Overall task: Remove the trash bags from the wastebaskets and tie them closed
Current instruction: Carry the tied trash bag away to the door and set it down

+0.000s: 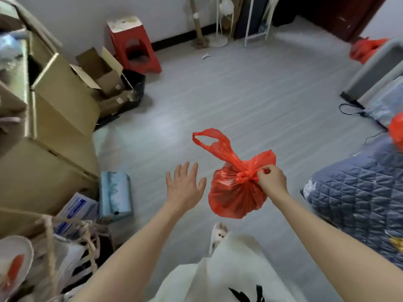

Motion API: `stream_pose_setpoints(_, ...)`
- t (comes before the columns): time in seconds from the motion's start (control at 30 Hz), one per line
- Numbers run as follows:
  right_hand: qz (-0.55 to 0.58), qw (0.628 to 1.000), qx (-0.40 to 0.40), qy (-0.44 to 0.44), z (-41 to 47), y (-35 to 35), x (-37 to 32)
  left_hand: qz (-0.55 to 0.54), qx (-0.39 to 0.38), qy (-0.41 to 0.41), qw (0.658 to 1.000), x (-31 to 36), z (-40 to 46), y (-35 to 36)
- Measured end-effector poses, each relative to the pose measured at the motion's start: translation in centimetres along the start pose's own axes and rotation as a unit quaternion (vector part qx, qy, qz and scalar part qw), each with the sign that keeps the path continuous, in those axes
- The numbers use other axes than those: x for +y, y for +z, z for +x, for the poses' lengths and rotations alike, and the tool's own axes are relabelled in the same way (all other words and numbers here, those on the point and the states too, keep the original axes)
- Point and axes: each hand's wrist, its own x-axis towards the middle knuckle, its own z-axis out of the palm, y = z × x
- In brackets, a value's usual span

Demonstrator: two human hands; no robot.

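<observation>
The right hand is pinching the knot of the red trash bag, which is hanging in the air left of the quilted bed. The left hand is hovering just beside the bag, fingers spread, holding nothing. To finish well, I judge it should be pulling the loose handle loop against the right hand's pinch, cinching the knot. The bag is bulging, its contents hidden. Further left of the bed, a black-lined wastebasket is standing behind open cardboard boxes.

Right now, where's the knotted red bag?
Head view, centre-right: the red trash bag hangs above the grey floor, pinched at its knot by the right hand, with the open left hand just beside it.
</observation>
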Motion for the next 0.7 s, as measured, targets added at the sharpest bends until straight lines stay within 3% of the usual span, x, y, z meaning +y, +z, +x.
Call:
stream_pose_setpoints(0.2, 0.034, 0.998, 0.023, 0.042, 16.6, 0.7, -6.1, 0.024, -0.001, 0.073, 0.997, 6.2, 18.4, -3.9)
stream_pose_setpoints(0.7, 0.099, 0.991, 0.036, 0.087, 54.6, -5.1, -21.7, 0.067, -0.031, 0.126, 0.989, 21.3, 57.3, -13.9)
